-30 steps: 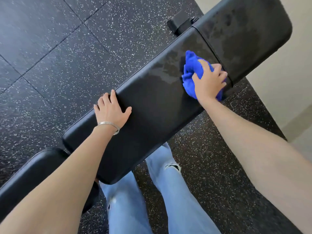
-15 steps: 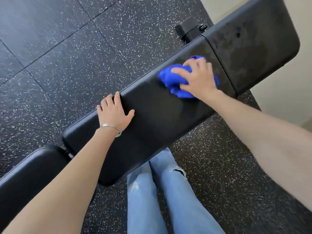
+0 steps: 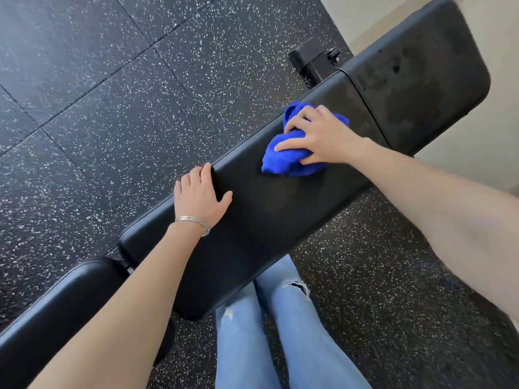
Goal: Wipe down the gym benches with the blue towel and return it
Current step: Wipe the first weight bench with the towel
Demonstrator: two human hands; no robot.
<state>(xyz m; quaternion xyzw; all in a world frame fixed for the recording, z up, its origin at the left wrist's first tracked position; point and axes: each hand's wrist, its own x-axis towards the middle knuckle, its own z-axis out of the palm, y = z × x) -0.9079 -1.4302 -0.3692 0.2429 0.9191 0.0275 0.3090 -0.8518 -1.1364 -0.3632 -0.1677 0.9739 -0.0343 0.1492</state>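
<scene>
While my right hand [image 3: 323, 136] clamps bunched blue towel [image 3: 283, 161] on desk [image 3: 266, 220], left hand [image 3: 199, 196] rests flat, fingers relaxed, on far edge, left of towel; black bracket [image 3: 309, 63] behind desk, speckled floor [image 3: 112, 136] around.

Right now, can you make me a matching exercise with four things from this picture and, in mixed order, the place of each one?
1. blue towel
2. left hand
3. bracelet
4. jeans

A. round the wrist
B. bunched under the right hand, on the bench pad
C. below the pad's near edge
D. resting on the pad, fingers at its far edge

Pairs: 1-B, 2-D, 3-A, 4-C
</scene>
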